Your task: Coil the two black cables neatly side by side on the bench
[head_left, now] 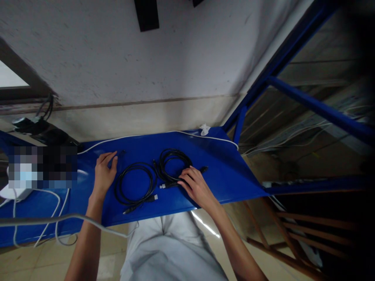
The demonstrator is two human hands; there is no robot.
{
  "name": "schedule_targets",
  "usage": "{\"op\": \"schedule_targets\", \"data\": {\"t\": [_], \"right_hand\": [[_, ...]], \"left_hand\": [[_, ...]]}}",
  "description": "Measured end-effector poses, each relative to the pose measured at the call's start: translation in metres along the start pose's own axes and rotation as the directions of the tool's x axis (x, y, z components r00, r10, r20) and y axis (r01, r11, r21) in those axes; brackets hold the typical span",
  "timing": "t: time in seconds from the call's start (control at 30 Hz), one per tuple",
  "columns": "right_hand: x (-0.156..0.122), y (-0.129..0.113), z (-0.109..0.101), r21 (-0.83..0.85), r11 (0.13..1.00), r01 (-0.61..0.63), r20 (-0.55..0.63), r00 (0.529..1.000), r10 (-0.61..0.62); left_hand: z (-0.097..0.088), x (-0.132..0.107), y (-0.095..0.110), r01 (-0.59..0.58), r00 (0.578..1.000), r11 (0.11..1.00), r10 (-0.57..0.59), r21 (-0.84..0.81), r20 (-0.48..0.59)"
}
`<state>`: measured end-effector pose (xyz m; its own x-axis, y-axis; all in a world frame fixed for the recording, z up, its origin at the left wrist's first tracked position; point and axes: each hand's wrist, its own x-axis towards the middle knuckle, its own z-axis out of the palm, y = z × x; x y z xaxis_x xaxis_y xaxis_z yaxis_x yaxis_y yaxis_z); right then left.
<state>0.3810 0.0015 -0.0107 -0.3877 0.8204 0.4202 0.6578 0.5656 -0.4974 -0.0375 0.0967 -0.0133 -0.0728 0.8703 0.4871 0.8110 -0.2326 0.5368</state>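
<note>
Two coiled black cables lie on the blue table (216,171). The left coil (117,187) rests untouched, with a pale metal plug at its lower right and a dark end pointing to the front edge. My right hand (195,184) is at the lower right of the other coil (164,166), its fingers curled over the cable there; a pale-tipped plug (163,186) sticks out left of them. My left hand (106,171) hovers at or just above the table, left of the coils, thumb and fingers a little apart. Just beyond its fingertips is a small thin dark piece (122,152), too small to name.
A white cable (140,135) runs along the table's back edge past a crumpled white scrap (204,129). White cords and a grey cable (67,216) cross the left side, near a white device (22,193). A blue metal frame (293,35) rises at right, above wooden slats (316,230).
</note>
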Motion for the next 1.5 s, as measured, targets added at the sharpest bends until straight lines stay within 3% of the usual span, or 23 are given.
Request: {"op": "schedule_targets", "data": {"t": [0.2, 0.33, 0.47, 0.67, 0.93, 1.27, 1.5], "right_hand": [[-0.001, 0.001, 0.009, 0.032, 0.999, 0.031, -0.037, 0.999, -0.03], [-0.005, 0.004, 0.016, 0.031, 0.999, 0.041, -0.089, 0.995, -0.039], [-0.005, 0.003, 0.015, 0.054, 0.997, 0.056, -0.086, 0.995, -0.051], [-0.005, -0.002, 0.01, 0.065, 0.996, 0.056, -0.038, 0.998, -0.053], [-0.001, 0.003, 0.015, 0.025, 0.993, 0.115, -0.101, 0.988, -0.112], [0.01, 0.008, -0.001, -0.014, 0.973, 0.23, -0.115, 0.966, -0.23], [0.019, -0.015, -0.031, -0.072, 0.943, 0.324, -0.144, 0.933, -0.331]], "left_hand": [[-0.02, -0.05, 0.045, 0.019, 0.998, 0.998, -0.022, -0.054, -0.066], [-0.021, -0.086, 0.049, 0.073, 0.995, 0.996, -0.077, -0.049, -0.071], [-0.02, -0.103, 0.043, 0.132, 0.991, 0.989, -0.133, -0.071, -0.014], [-0.016, -0.102, 0.043, 0.085, 0.996, 0.996, -0.085, -0.039, 0.006], [-0.016, -0.102, 0.044, 0.027, 1.0, 0.999, -0.027, -0.025, 0.007], [-0.017, -0.102, 0.047, -0.002, 0.999, 0.999, 0.001, -0.036, -0.036], [-0.028, -0.081, 0.077, -0.042, 0.996, 0.997, 0.037, -0.058, -0.077]]}}
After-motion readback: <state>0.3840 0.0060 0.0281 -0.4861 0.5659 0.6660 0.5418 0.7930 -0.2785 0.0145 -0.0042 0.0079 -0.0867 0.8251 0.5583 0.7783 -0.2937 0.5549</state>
